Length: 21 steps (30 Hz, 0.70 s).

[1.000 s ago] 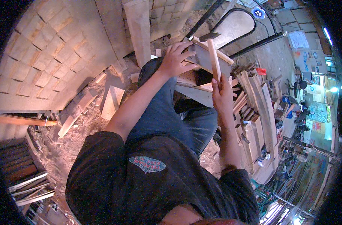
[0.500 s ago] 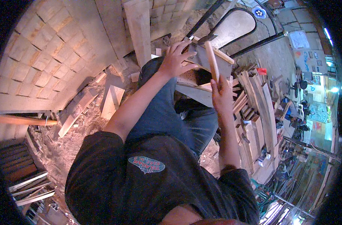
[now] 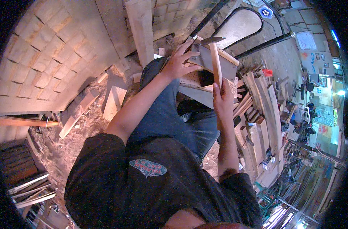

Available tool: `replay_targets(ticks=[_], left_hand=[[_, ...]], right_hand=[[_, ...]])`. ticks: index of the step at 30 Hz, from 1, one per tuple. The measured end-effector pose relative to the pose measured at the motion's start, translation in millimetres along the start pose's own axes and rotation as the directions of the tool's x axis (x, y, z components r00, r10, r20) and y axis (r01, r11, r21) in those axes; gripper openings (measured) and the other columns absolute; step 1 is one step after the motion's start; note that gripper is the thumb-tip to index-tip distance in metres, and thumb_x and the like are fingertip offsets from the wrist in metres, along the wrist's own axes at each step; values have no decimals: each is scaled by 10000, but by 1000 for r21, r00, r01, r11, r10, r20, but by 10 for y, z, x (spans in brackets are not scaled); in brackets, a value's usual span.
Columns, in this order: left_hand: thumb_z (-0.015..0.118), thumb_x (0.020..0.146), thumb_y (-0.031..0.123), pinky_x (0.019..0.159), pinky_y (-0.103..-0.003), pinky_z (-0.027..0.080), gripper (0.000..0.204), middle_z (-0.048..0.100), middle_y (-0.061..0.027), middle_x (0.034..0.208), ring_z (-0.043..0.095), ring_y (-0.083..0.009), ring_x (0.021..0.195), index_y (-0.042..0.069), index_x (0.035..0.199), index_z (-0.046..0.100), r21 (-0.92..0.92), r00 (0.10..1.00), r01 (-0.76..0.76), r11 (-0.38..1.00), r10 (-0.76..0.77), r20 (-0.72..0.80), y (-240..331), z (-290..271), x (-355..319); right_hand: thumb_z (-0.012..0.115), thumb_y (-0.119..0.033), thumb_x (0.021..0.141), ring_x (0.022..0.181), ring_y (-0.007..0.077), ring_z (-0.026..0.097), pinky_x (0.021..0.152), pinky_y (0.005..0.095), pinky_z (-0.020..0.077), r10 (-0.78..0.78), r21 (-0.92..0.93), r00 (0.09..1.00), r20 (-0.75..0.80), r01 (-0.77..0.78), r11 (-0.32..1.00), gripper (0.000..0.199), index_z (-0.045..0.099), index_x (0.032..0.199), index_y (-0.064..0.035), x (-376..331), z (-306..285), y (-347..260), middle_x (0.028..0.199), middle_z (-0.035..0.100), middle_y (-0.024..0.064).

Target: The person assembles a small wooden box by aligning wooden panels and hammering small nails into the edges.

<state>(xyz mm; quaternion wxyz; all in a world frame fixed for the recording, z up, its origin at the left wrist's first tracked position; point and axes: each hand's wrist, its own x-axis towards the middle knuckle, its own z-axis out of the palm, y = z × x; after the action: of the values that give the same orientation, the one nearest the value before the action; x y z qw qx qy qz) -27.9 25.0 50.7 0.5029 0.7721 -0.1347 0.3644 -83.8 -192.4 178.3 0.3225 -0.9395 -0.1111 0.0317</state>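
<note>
My right hand (image 3: pixel 222 100) is closed round the lower end of a hammer's wooden handle (image 3: pixel 216 63). The hammer's dark metal head (image 3: pixel 213 40) is at the far end, over a box-like wooden piece (image 3: pixel 223 68) with a dark opening in front of my knees. On the left side of that piece rests my left hand (image 3: pixel 178 64), its fingers stretched and apart, with the thumb lower down. A small pale tip (image 3: pixel 195 37) shows by its farthest fingers; I cannot make out what it is.
Stacked wooden strips and boards (image 3: pixel 263 114) lie to the right. A metal-framed chair (image 3: pixel 240 26) stands beyond the box. Left are a large panel of wooden tiles (image 3: pixel 48 57), loose offcuts (image 3: pixel 115 102) and shavings on the floor. An upright plank (image 3: pixel 139 32) leans behind my left hand.
The hammer has shifted slightly, and its head now shows more from the side. My right hand and forearm have moved a little left and nearer. My left hand stays almost in place.
</note>
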Motion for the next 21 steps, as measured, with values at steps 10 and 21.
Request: replay_targets(ticks=[10, 21], left_hand=[[831, 751, 95, 930, -393, 575, 577, 307, -191, 1597, 455, -388, 1376, 166, 1286, 626, -90, 991, 89, 992, -79, 110, -53, 8, -36], [763, 756, 31, 945, -339, 549, 656, 343, -208, 1584, 530, -311, 1333, 238, 1357, 601, -125, 975, 192, 973, -174, 141, -94, 28, -67]], right_hand=[[543, -317, 1022, 816, 473, 659, 666, 530, 486, 7, 29, 1000, -10, -7, 1000, 339, 524, 1241, -59, 13, -61, -118, 865, 665, 266], [561, -286, 1021, 747, 465, 628, 636, 498, 467, -40, -55, 998, -52, 37, 998, 282, 525, 1125, -26, 12, -30, -192, 802, 630, 255]])
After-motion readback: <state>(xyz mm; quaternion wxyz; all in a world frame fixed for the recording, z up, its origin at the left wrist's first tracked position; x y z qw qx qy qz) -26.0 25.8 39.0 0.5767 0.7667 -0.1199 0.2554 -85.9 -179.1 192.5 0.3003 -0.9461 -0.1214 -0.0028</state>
